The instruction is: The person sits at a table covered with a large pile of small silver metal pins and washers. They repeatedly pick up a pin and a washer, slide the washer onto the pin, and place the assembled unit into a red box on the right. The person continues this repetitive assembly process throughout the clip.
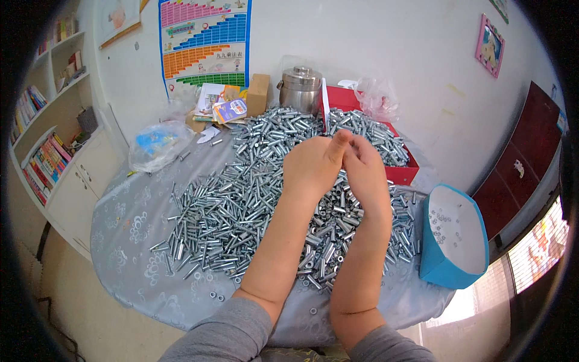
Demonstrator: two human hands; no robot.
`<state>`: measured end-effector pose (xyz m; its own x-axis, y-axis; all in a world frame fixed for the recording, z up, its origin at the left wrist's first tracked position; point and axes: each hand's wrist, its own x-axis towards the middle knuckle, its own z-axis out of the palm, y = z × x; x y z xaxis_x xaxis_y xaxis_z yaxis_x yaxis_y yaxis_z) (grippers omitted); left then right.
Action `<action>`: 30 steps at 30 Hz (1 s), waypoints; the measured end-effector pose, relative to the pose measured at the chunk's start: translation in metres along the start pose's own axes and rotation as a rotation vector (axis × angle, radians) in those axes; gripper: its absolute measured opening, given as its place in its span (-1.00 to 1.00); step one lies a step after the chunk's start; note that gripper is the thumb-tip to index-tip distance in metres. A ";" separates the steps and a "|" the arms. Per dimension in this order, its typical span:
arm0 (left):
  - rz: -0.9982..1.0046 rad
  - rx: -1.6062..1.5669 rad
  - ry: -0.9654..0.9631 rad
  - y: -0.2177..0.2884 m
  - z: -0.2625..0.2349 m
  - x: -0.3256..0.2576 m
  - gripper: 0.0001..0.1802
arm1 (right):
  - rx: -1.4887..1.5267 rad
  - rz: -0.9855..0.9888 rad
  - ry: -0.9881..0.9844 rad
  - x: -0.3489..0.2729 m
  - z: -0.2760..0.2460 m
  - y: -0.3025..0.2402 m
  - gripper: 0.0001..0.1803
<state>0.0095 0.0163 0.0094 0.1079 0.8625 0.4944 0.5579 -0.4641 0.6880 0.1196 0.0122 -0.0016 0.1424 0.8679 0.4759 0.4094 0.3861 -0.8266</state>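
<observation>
My left hand (312,161) and my right hand (367,172) meet in front of me, above the heap. Both are closed, with fingers curled in and the thumbs side by side at the top. Whatever they hold, if anything, is hidden behind them. Beneath spreads a big pile of silvery metal bolts (220,214), mixed with short tubular sleeves (329,244). A few nuts (213,295) lie loose along the pile's near edge. Behind my right hand, a red box (403,175) is filled with more such metal parts.
A blue bin (449,279) with small rings inside stands at the table's right. Along the back are a steel pot (300,90), a brown carton (258,95), papers (215,99) and a plastic bag (160,145). A grey patterned cloth (123,241) covers the table.
</observation>
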 end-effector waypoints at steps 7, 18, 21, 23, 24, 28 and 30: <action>0.074 -0.073 0.147 0.000 -0.009 -0.004 -0.01 | 0.208 -0.072 -0.005 -0.006 -0.006 -0.019 -0.74; 0.133 -0.018 -0.027 -0.001 -0.006 0.000 0.05 | 0.062 -0.067 0.009 -0.002 -0.007 -0.005 -0.74; 0.134 -0.033 -0.010 -0.002 -0.002 -0.001 0.06 | 0.031 -0.036 0.046 -0.005 -0.005 -0.013 -0.71; 0.139 -0.031 -0.014 -0.004 0.000 0.001 0.06 | -0.070 -0.055 0.058 -0.004 -0.002 -0.008 -0.69; 0.139 -0.025 -0.020 -0.005 0.000 0.002 0.06 | -0.122 -0.062 0.064 -0.004 -0.001 -0.005 -0.69; 0.130 0.012 -0.066 -0.003 -0.005 0.002 0.06 | -0.101 -0.102 0.044 0.000 -0.001 -0.001 -0.66; 0.133 -0.001 -0.050 -0.005 -0.003 0.002 0.06 | -0.128 -0.106 0.055 0.002 0.000 0.001 -0.64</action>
<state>0.0043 0.0197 0.0091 0.2219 0.8024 0.5540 0.5348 -0.5753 0.6190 0.1203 0.0141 -0.0020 0.1405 0.8047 0.5768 0.5355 0.4283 -0.7279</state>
